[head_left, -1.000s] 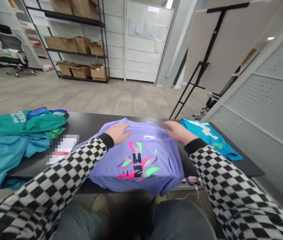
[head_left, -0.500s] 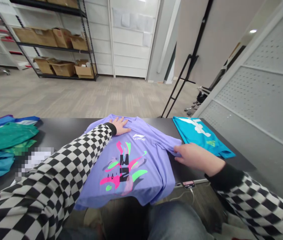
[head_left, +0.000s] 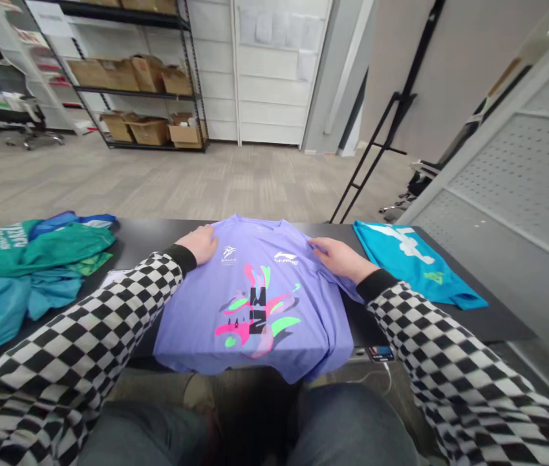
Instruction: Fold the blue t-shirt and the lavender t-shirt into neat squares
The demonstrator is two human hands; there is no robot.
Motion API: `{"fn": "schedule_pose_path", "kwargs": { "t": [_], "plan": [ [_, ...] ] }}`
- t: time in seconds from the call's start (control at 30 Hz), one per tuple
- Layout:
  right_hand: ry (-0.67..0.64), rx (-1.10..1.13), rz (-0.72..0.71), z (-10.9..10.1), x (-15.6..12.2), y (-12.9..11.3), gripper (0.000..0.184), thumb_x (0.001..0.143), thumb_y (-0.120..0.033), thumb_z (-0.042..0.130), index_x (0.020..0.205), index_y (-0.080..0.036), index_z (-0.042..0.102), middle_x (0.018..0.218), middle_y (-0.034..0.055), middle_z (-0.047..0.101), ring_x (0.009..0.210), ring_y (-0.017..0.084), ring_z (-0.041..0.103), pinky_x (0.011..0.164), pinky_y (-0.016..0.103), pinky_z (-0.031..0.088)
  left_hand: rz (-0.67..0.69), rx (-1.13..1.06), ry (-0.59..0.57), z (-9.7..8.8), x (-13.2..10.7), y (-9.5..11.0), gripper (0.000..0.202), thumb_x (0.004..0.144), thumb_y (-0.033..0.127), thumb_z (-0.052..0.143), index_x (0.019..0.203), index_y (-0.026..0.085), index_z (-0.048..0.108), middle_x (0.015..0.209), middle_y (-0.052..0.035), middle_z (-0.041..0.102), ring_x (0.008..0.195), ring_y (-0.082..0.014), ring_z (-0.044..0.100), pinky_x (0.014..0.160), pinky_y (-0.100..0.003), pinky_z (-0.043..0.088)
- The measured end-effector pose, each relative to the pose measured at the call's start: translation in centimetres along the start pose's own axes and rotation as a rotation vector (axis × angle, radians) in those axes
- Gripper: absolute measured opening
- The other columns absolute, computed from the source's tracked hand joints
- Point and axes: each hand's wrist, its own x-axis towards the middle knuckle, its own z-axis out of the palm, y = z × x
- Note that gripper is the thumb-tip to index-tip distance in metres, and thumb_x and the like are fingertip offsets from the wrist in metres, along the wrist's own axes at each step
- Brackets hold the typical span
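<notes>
A purple T-shirt [head_left: 284, 317] lies front side up on the dark table, its neckline at the far edge and its hem hanging over the near edge. Bright pink, green and black graphics cover its chest, with small white logos above. My left hand [head_left: 200, 244] is closed on the shirt's left shoulder edge, its fingertips partly hidden. At the opposite shoulder, my right hand [head_left: 341, 257] pinches the fabric between thumb and fingers. The right sleeve lies partly under my right wrist, with some creases along that side.
A folded blue garment [head_left: 414, 262] lies on the table [head_left: 150, 236] at the right. Several green and blue garments [head_left: 55, 252] are heaped at the left. A phone [head_left: 381, 353] with a white cable sits at the near edge. Beyond stand shelves with cardboard boxes [head_left: 150, 131].
My left hand has moved from flat near the collar out to the left shoulder. My right hand has gone from the sleeve end up to the right shoulder. The view has shifted left.
</notes>
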Motion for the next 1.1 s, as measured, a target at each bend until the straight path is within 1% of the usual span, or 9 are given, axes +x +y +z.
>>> {"fn": "schedule_pose_path", "kwargs": {
  "t": [0.1,0.2,0.33,0.5,0.7,0.8,0.9,1.0,1.1],
  "plan": [
    [-0.108,-0.042,0.012,2.1,1.3,0.7,0.067,0.113,-0.054,0.041,0.172,-0.021,0.050,0.180,0.0139,0.044,0.168,0.035,0.038,0.137,0.063,0.028,0.016,0.015,-0.005,2.0,-1.4,-1.9,0.079,0.113,0.058,0.035,0.178,0.013,0.035,0.187,-0.0181,0.028,0.173,-0.0379,0.024,0.137,-0.061,0.027],
    [-0.121,-0.081,0.143,2.2,1.7,2.6,0.071,0.116,-0.059,0.034,0.176,-0.022,0.042,0.186,0.0133,0.032,0.173,0.038,0.026,0.137,0.070,0.020,0.013,0.027,0.035,2.7,-2.2,-1.9,0.085,0.113,0.067,0.031,0.180,0.016,0.033,0.187,-0.0175,0.025,0.174,-0.0404,0.021,0.138,-0.069,0.015],
    [0.012,-0.136,0.318,1.2,1.7,4.6,0.068,0.114,-0.056,0.046,0.165,-0.013,0.054,0.176,0.0239,0.046,0.159,0.040,0.049,0.130,0.055,0.040,-0.006,0.027,0.106,0.5,-3.4,1.8,0.080,0.112,0.059,0.040,0.173,0.008,0.044,0.182,-0.0244,0.035,0.170,-0.0481,0.028,0.137,-0.073,0.014],
    [-0.015,-0.182,0.404,0.1,2.2,2.8,0.030,0.107,-0.041,0.064,0.117,-0.015,0.077,0.131,0.0203,0.076,0.122,0.033,0.071,0.105,0.037,0.051,0.359,-0.216,0.179,-0.5,-5.3,9.6,0.065,0.113,0.050,0.040,0.167,0.017,0.054,0.172,-0.0176,0.054,0.159,-0.0338,0.052,0.136,-0.052,0.033],
    [-0.149,-0.036,0.470,-2.4,1.0,0.2,0.026,0.097,-0.040,0.076,0.105,-0.015,0.076,0.098,0.0140,0.081,0.094,0.028,0.076,0.079,0.033,0.051,0.377,-0.189,0.024,3.1,-7.1,12.0,0.081,0.106,0.066,0.056,0.174,0.023,0.047,0.186,-0.0173,0.029,0.173,-0.0475,0.020,0.137,-0.073,0.010],
    [-0.245,0.210,0.428,-2.5,-1.0,-2.7,0.027,0.094,-0.044,0.078,0.095,-0.018,0.078,0.083,0.0093,0.079,0.082,0.029,0.075,0.074,0.035,0.054,0.372,-0.422,0.098,2.4,-7.9,12.8,0.070,0.101,0.061,0.064,0.158,0.021,0.064,0.176,-0.0188,0.049,0.168,-0.0457,0.035,0.137,-0.070,0.018],
    [0.004,0.681,0.224,-1.7,-3.5,-9.3,0.033,0.100,-0.046,0.071,0.122,-0.022,0.076,0.107,0.0073,0.084,0.097,0.028,0.078,0.086,0.038,0.062,0.223,-1.018,0.001,0.0,-8.5,15.6,0.056,0.106,0.065,0.052,0.122,0.017,0.077,0.130,-0.0181,0.079,0.126,-0.0356,0.073,0.112,-0.054,0.056],
    [0.049,0.846,-0.110,-1.5,-6.7,-16.3,0.049,0.099,-0.043,0.076,0.144,-0.026,0.071,0.138,0.0085,0.078,0.124,0.031,0.074,0.108,0.046,0.061,0.047,-1.554,-0.251,-2.3,-8.3,17.9,0.042,0.098,0.059,0.068,0.090,0.019,0.070,0.083,-0.0079,0.074,0.078,-0.0240,0.073,0.074,-0.038,0.061],
    [-0.146,0.863,-0.267,-2.5,-9.4,-18.6,0.071,0.096,-0.043,0.085,0.161,-0.030,0.062,0.148,0.0104,0.074,0.129,0.032,0.073,0.110,0.048,0.062,-0.029,-1.716,-0.231,-4.3,-8.2,17.4,0.021,0.076,0.025,0.085,0.076,0.019,0.065,0.070,-0.0017,0.067,0.066,-0.0174,0.066,0.066,-0.030,0.056]
  ]
}}
